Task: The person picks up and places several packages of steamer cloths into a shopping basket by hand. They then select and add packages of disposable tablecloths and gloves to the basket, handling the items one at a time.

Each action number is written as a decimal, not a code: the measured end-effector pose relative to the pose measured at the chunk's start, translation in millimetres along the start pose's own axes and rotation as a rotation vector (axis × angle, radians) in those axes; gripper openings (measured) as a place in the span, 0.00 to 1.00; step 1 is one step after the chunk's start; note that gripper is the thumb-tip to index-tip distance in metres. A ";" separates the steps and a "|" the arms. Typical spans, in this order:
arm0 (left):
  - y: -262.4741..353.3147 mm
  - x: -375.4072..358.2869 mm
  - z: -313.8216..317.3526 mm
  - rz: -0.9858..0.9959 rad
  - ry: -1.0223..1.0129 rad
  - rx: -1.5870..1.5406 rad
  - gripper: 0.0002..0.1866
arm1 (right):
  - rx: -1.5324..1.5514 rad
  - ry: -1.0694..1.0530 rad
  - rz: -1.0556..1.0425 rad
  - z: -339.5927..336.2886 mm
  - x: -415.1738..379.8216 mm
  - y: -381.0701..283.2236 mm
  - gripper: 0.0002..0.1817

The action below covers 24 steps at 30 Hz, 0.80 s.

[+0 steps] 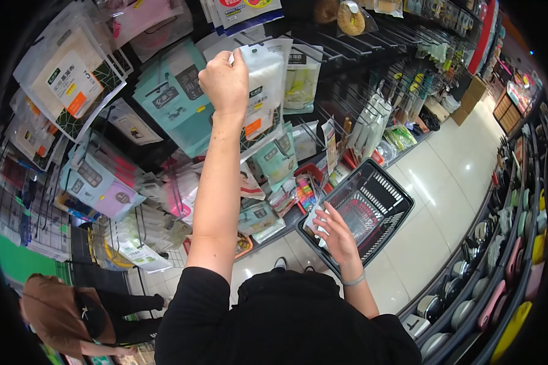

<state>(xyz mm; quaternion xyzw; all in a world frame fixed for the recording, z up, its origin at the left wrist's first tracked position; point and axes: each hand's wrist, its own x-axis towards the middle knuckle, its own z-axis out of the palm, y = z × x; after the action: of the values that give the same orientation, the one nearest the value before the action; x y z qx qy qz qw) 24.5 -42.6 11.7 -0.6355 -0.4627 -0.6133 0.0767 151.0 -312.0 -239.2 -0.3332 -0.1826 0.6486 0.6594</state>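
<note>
My left hand (225, 85) is raised to the hanging display, its fingers closed on the top edge of a clear bag of white cloth (266, 85) with an orange label. That bag hangs level with the hooks, beside a teal package (167, 100) on its left and a white-and-green package (302, 79) on its right. Lower down, my right hand (338, 237) is held with fingers apart and nothing gripped, overlapping the left side of a black plastic shopping basket (391, 182). A clear package with red print (364, 220) shows inside the basket.
Packages hang on hooks along the wall, including a cloth bag (73, 79) at upper left. A person in a brown top (61, 307) bends at lower left. Shelves of pans (463, 310) line the right side. Between them runs a tiled floor (435, 188).
</note>
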 end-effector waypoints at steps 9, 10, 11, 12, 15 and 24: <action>-41.1 12.0 34.2 0.119 0.111 -0.042 0.13 | -0.105 0.131 0.009 -27.4 3.0 13.2 0.29; -49.1 16.0 40.9 0.088 0.099 -0.009 0.14 | -0.115 0.147 0.005 -38.4 5.8 18.3 0.28; -58.9 20.9 49.6 0.013 0.077 0.114 0.15 | -0.128 0.164 0.003 -51.8 8.6 24.1 0.27; -69.9 24.6 60.0 -0.012 0.088 0.096 0.17 | -0.164 0.229 0.005 -64.0 10.6 28.8 0.26; -107.0 35.9 78.4 -0.013 0.108 -0.027 0.19 | -0.238 0.414 0.023 -106.7 17.7 41.9 0.23; -55.3 -111.6 -10.9 0.125 0.075 -0.212 0.24 | -1.176 0.542 0.059 -218.0 60.6 113.5 0.20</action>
<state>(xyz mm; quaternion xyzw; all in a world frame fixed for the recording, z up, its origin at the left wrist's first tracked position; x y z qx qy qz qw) -0.8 -74.0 -106.6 -0.6441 -0.3519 -0.6761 0.0645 220.0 -304.1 -482.6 -0.7956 -0.3252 0.3512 0.3714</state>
